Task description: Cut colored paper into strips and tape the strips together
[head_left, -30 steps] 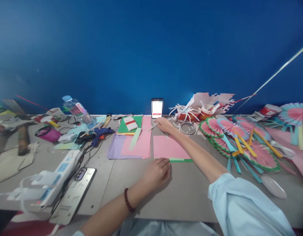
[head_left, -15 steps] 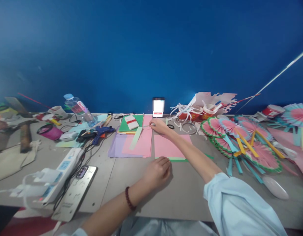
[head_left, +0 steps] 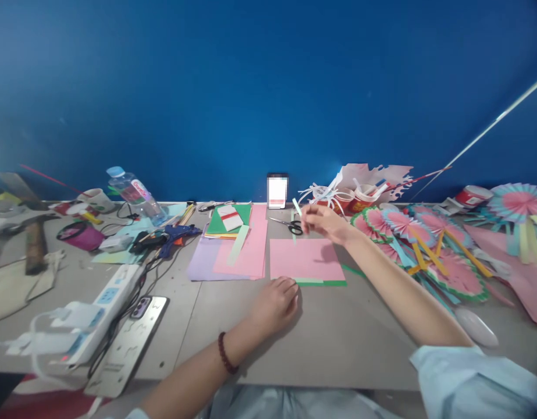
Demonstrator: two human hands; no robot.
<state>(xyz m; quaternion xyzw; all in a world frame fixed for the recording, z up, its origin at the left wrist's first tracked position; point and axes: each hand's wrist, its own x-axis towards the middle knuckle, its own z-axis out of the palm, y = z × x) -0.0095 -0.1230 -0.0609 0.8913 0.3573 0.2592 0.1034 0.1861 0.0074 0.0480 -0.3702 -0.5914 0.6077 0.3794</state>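
My left hand (head_left: 279,302) rests on the table with its fingers curled, at the near left corner of a pink sheet of paper (head_left: 305,262). Whether anything lies under those fingers is hidden. Along the sheet's near edge run a green strip (head_left: 335,283) and a short pale green piece. Raised above the sheet's far right side, my right hand (head_left: 321,222) pinches a narrow pale strip (head_left: 297,207), one end sticking up from the fingertips. Black-handled scissors (head_left: 294,227) lie just left of that hand, partly beside another pale strip on the table.
Left of the sheet is a stack of coloured paper (head_left: 202,262). A phone (head_left: 277,191) stands against the wall. Folded paper fans (head_left: 460,273) crowd the right. A power strip (head_left: 105,311), another phone (head_left: 128,343) and a bottle (head_left: 137,195) are on the left.
My right hand has moved right from near the upright phone and lifted, with a pale strip now in its fingers. The scissors have come into fuller view. My left hand stays put.
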